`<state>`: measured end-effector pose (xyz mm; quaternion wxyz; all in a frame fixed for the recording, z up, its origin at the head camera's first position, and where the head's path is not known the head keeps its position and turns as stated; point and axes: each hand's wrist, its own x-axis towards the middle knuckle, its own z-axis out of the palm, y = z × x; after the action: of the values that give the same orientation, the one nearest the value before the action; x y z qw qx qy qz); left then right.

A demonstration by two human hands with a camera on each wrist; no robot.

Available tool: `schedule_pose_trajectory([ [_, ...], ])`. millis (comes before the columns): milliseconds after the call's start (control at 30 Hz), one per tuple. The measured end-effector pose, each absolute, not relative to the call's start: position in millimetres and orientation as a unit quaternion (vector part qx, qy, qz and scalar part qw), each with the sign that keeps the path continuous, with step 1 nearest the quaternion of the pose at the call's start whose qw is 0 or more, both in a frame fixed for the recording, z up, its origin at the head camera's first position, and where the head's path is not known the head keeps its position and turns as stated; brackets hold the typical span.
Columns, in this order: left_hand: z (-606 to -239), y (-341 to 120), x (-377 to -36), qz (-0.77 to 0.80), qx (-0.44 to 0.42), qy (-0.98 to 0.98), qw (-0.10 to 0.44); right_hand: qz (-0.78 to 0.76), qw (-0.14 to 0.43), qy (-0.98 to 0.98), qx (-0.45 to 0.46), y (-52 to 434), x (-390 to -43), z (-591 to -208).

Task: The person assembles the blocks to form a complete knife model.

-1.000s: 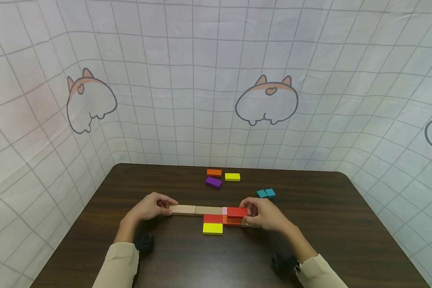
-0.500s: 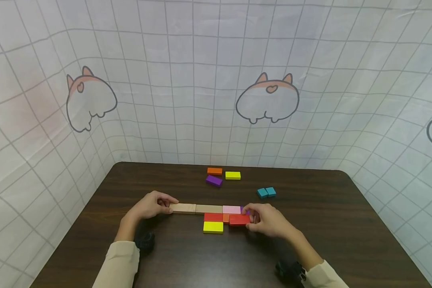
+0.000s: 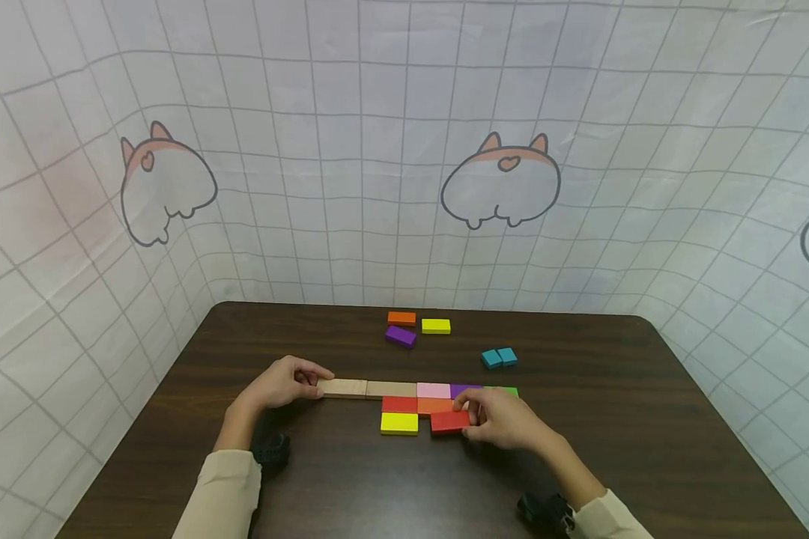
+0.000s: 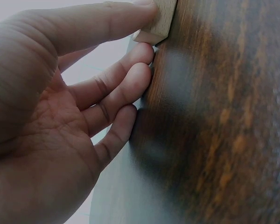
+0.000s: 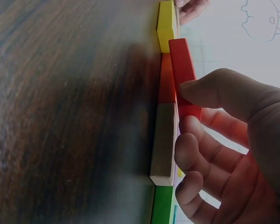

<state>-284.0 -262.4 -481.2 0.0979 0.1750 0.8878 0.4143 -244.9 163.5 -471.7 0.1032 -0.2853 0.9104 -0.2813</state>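
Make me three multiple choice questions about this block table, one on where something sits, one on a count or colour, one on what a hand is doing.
1. Where is the yellow block nearest the person?
A. right in front of the red block in the middle row
B. on top of the teal blocks
C. in the left hand

2. How many teal blocks lie together?
A. two
B. four
C. none

3. What is the right hand doing?
A. resting flat on bare table
B. gripping a red block
C. lifting a purple block

Answers: 1 A, it touches that red block's near edge. 2 A, a pair side by side. 3 B, thumb and fingers pinch the block.
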Motion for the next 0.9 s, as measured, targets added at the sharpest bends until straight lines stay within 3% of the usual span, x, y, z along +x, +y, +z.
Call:
schedule_pose_trajectory([
  [900,-482.1,-263.8,-284.2,0.414,0.176,0.888,0.096,-0.28,0.109,0.908,-0.291,162.3,-240.3,-469.7],
])
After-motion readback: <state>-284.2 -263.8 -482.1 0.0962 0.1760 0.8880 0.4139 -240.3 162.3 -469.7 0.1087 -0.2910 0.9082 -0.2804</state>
